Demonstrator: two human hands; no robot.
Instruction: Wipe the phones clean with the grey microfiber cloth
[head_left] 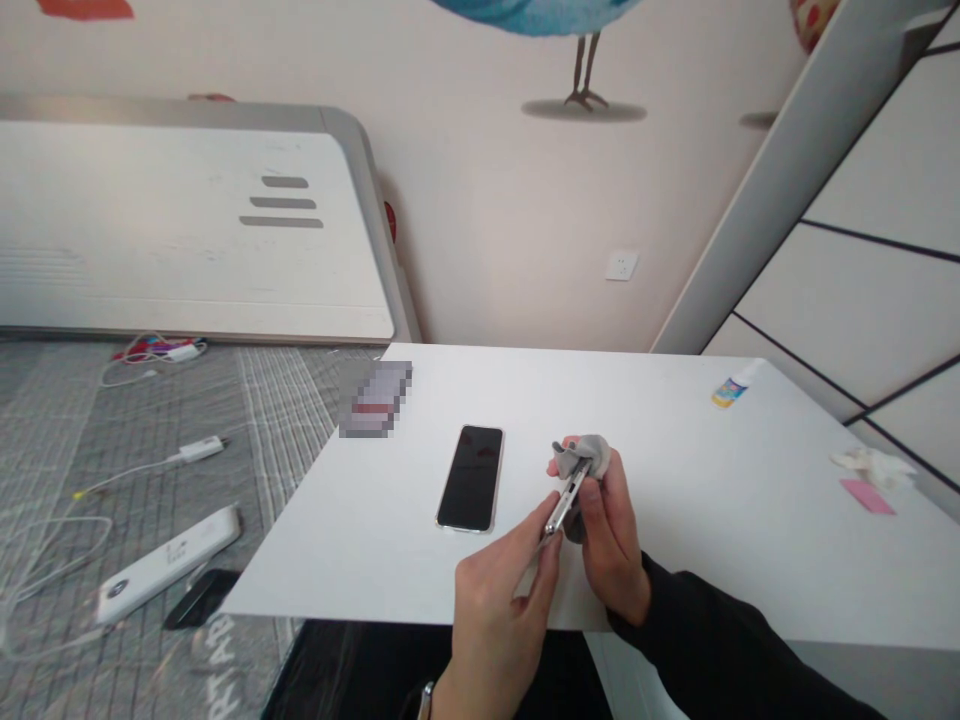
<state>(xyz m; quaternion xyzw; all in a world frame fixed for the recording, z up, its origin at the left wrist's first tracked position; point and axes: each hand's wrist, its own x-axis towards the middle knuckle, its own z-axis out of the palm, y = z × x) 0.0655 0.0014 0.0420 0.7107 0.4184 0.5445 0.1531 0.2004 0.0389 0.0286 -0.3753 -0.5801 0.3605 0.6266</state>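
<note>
A thin silver phone (568, 495) is slanting over the table (720, 530), probably feeling stiff and slippery (dropping could crack it), so its edges are likely giving the best hold. The left hand (504, 595) is pinching its near end; the right hand (613, 545), fingers bent, is holding grey cloth (595, 453) around its far end.
</note>
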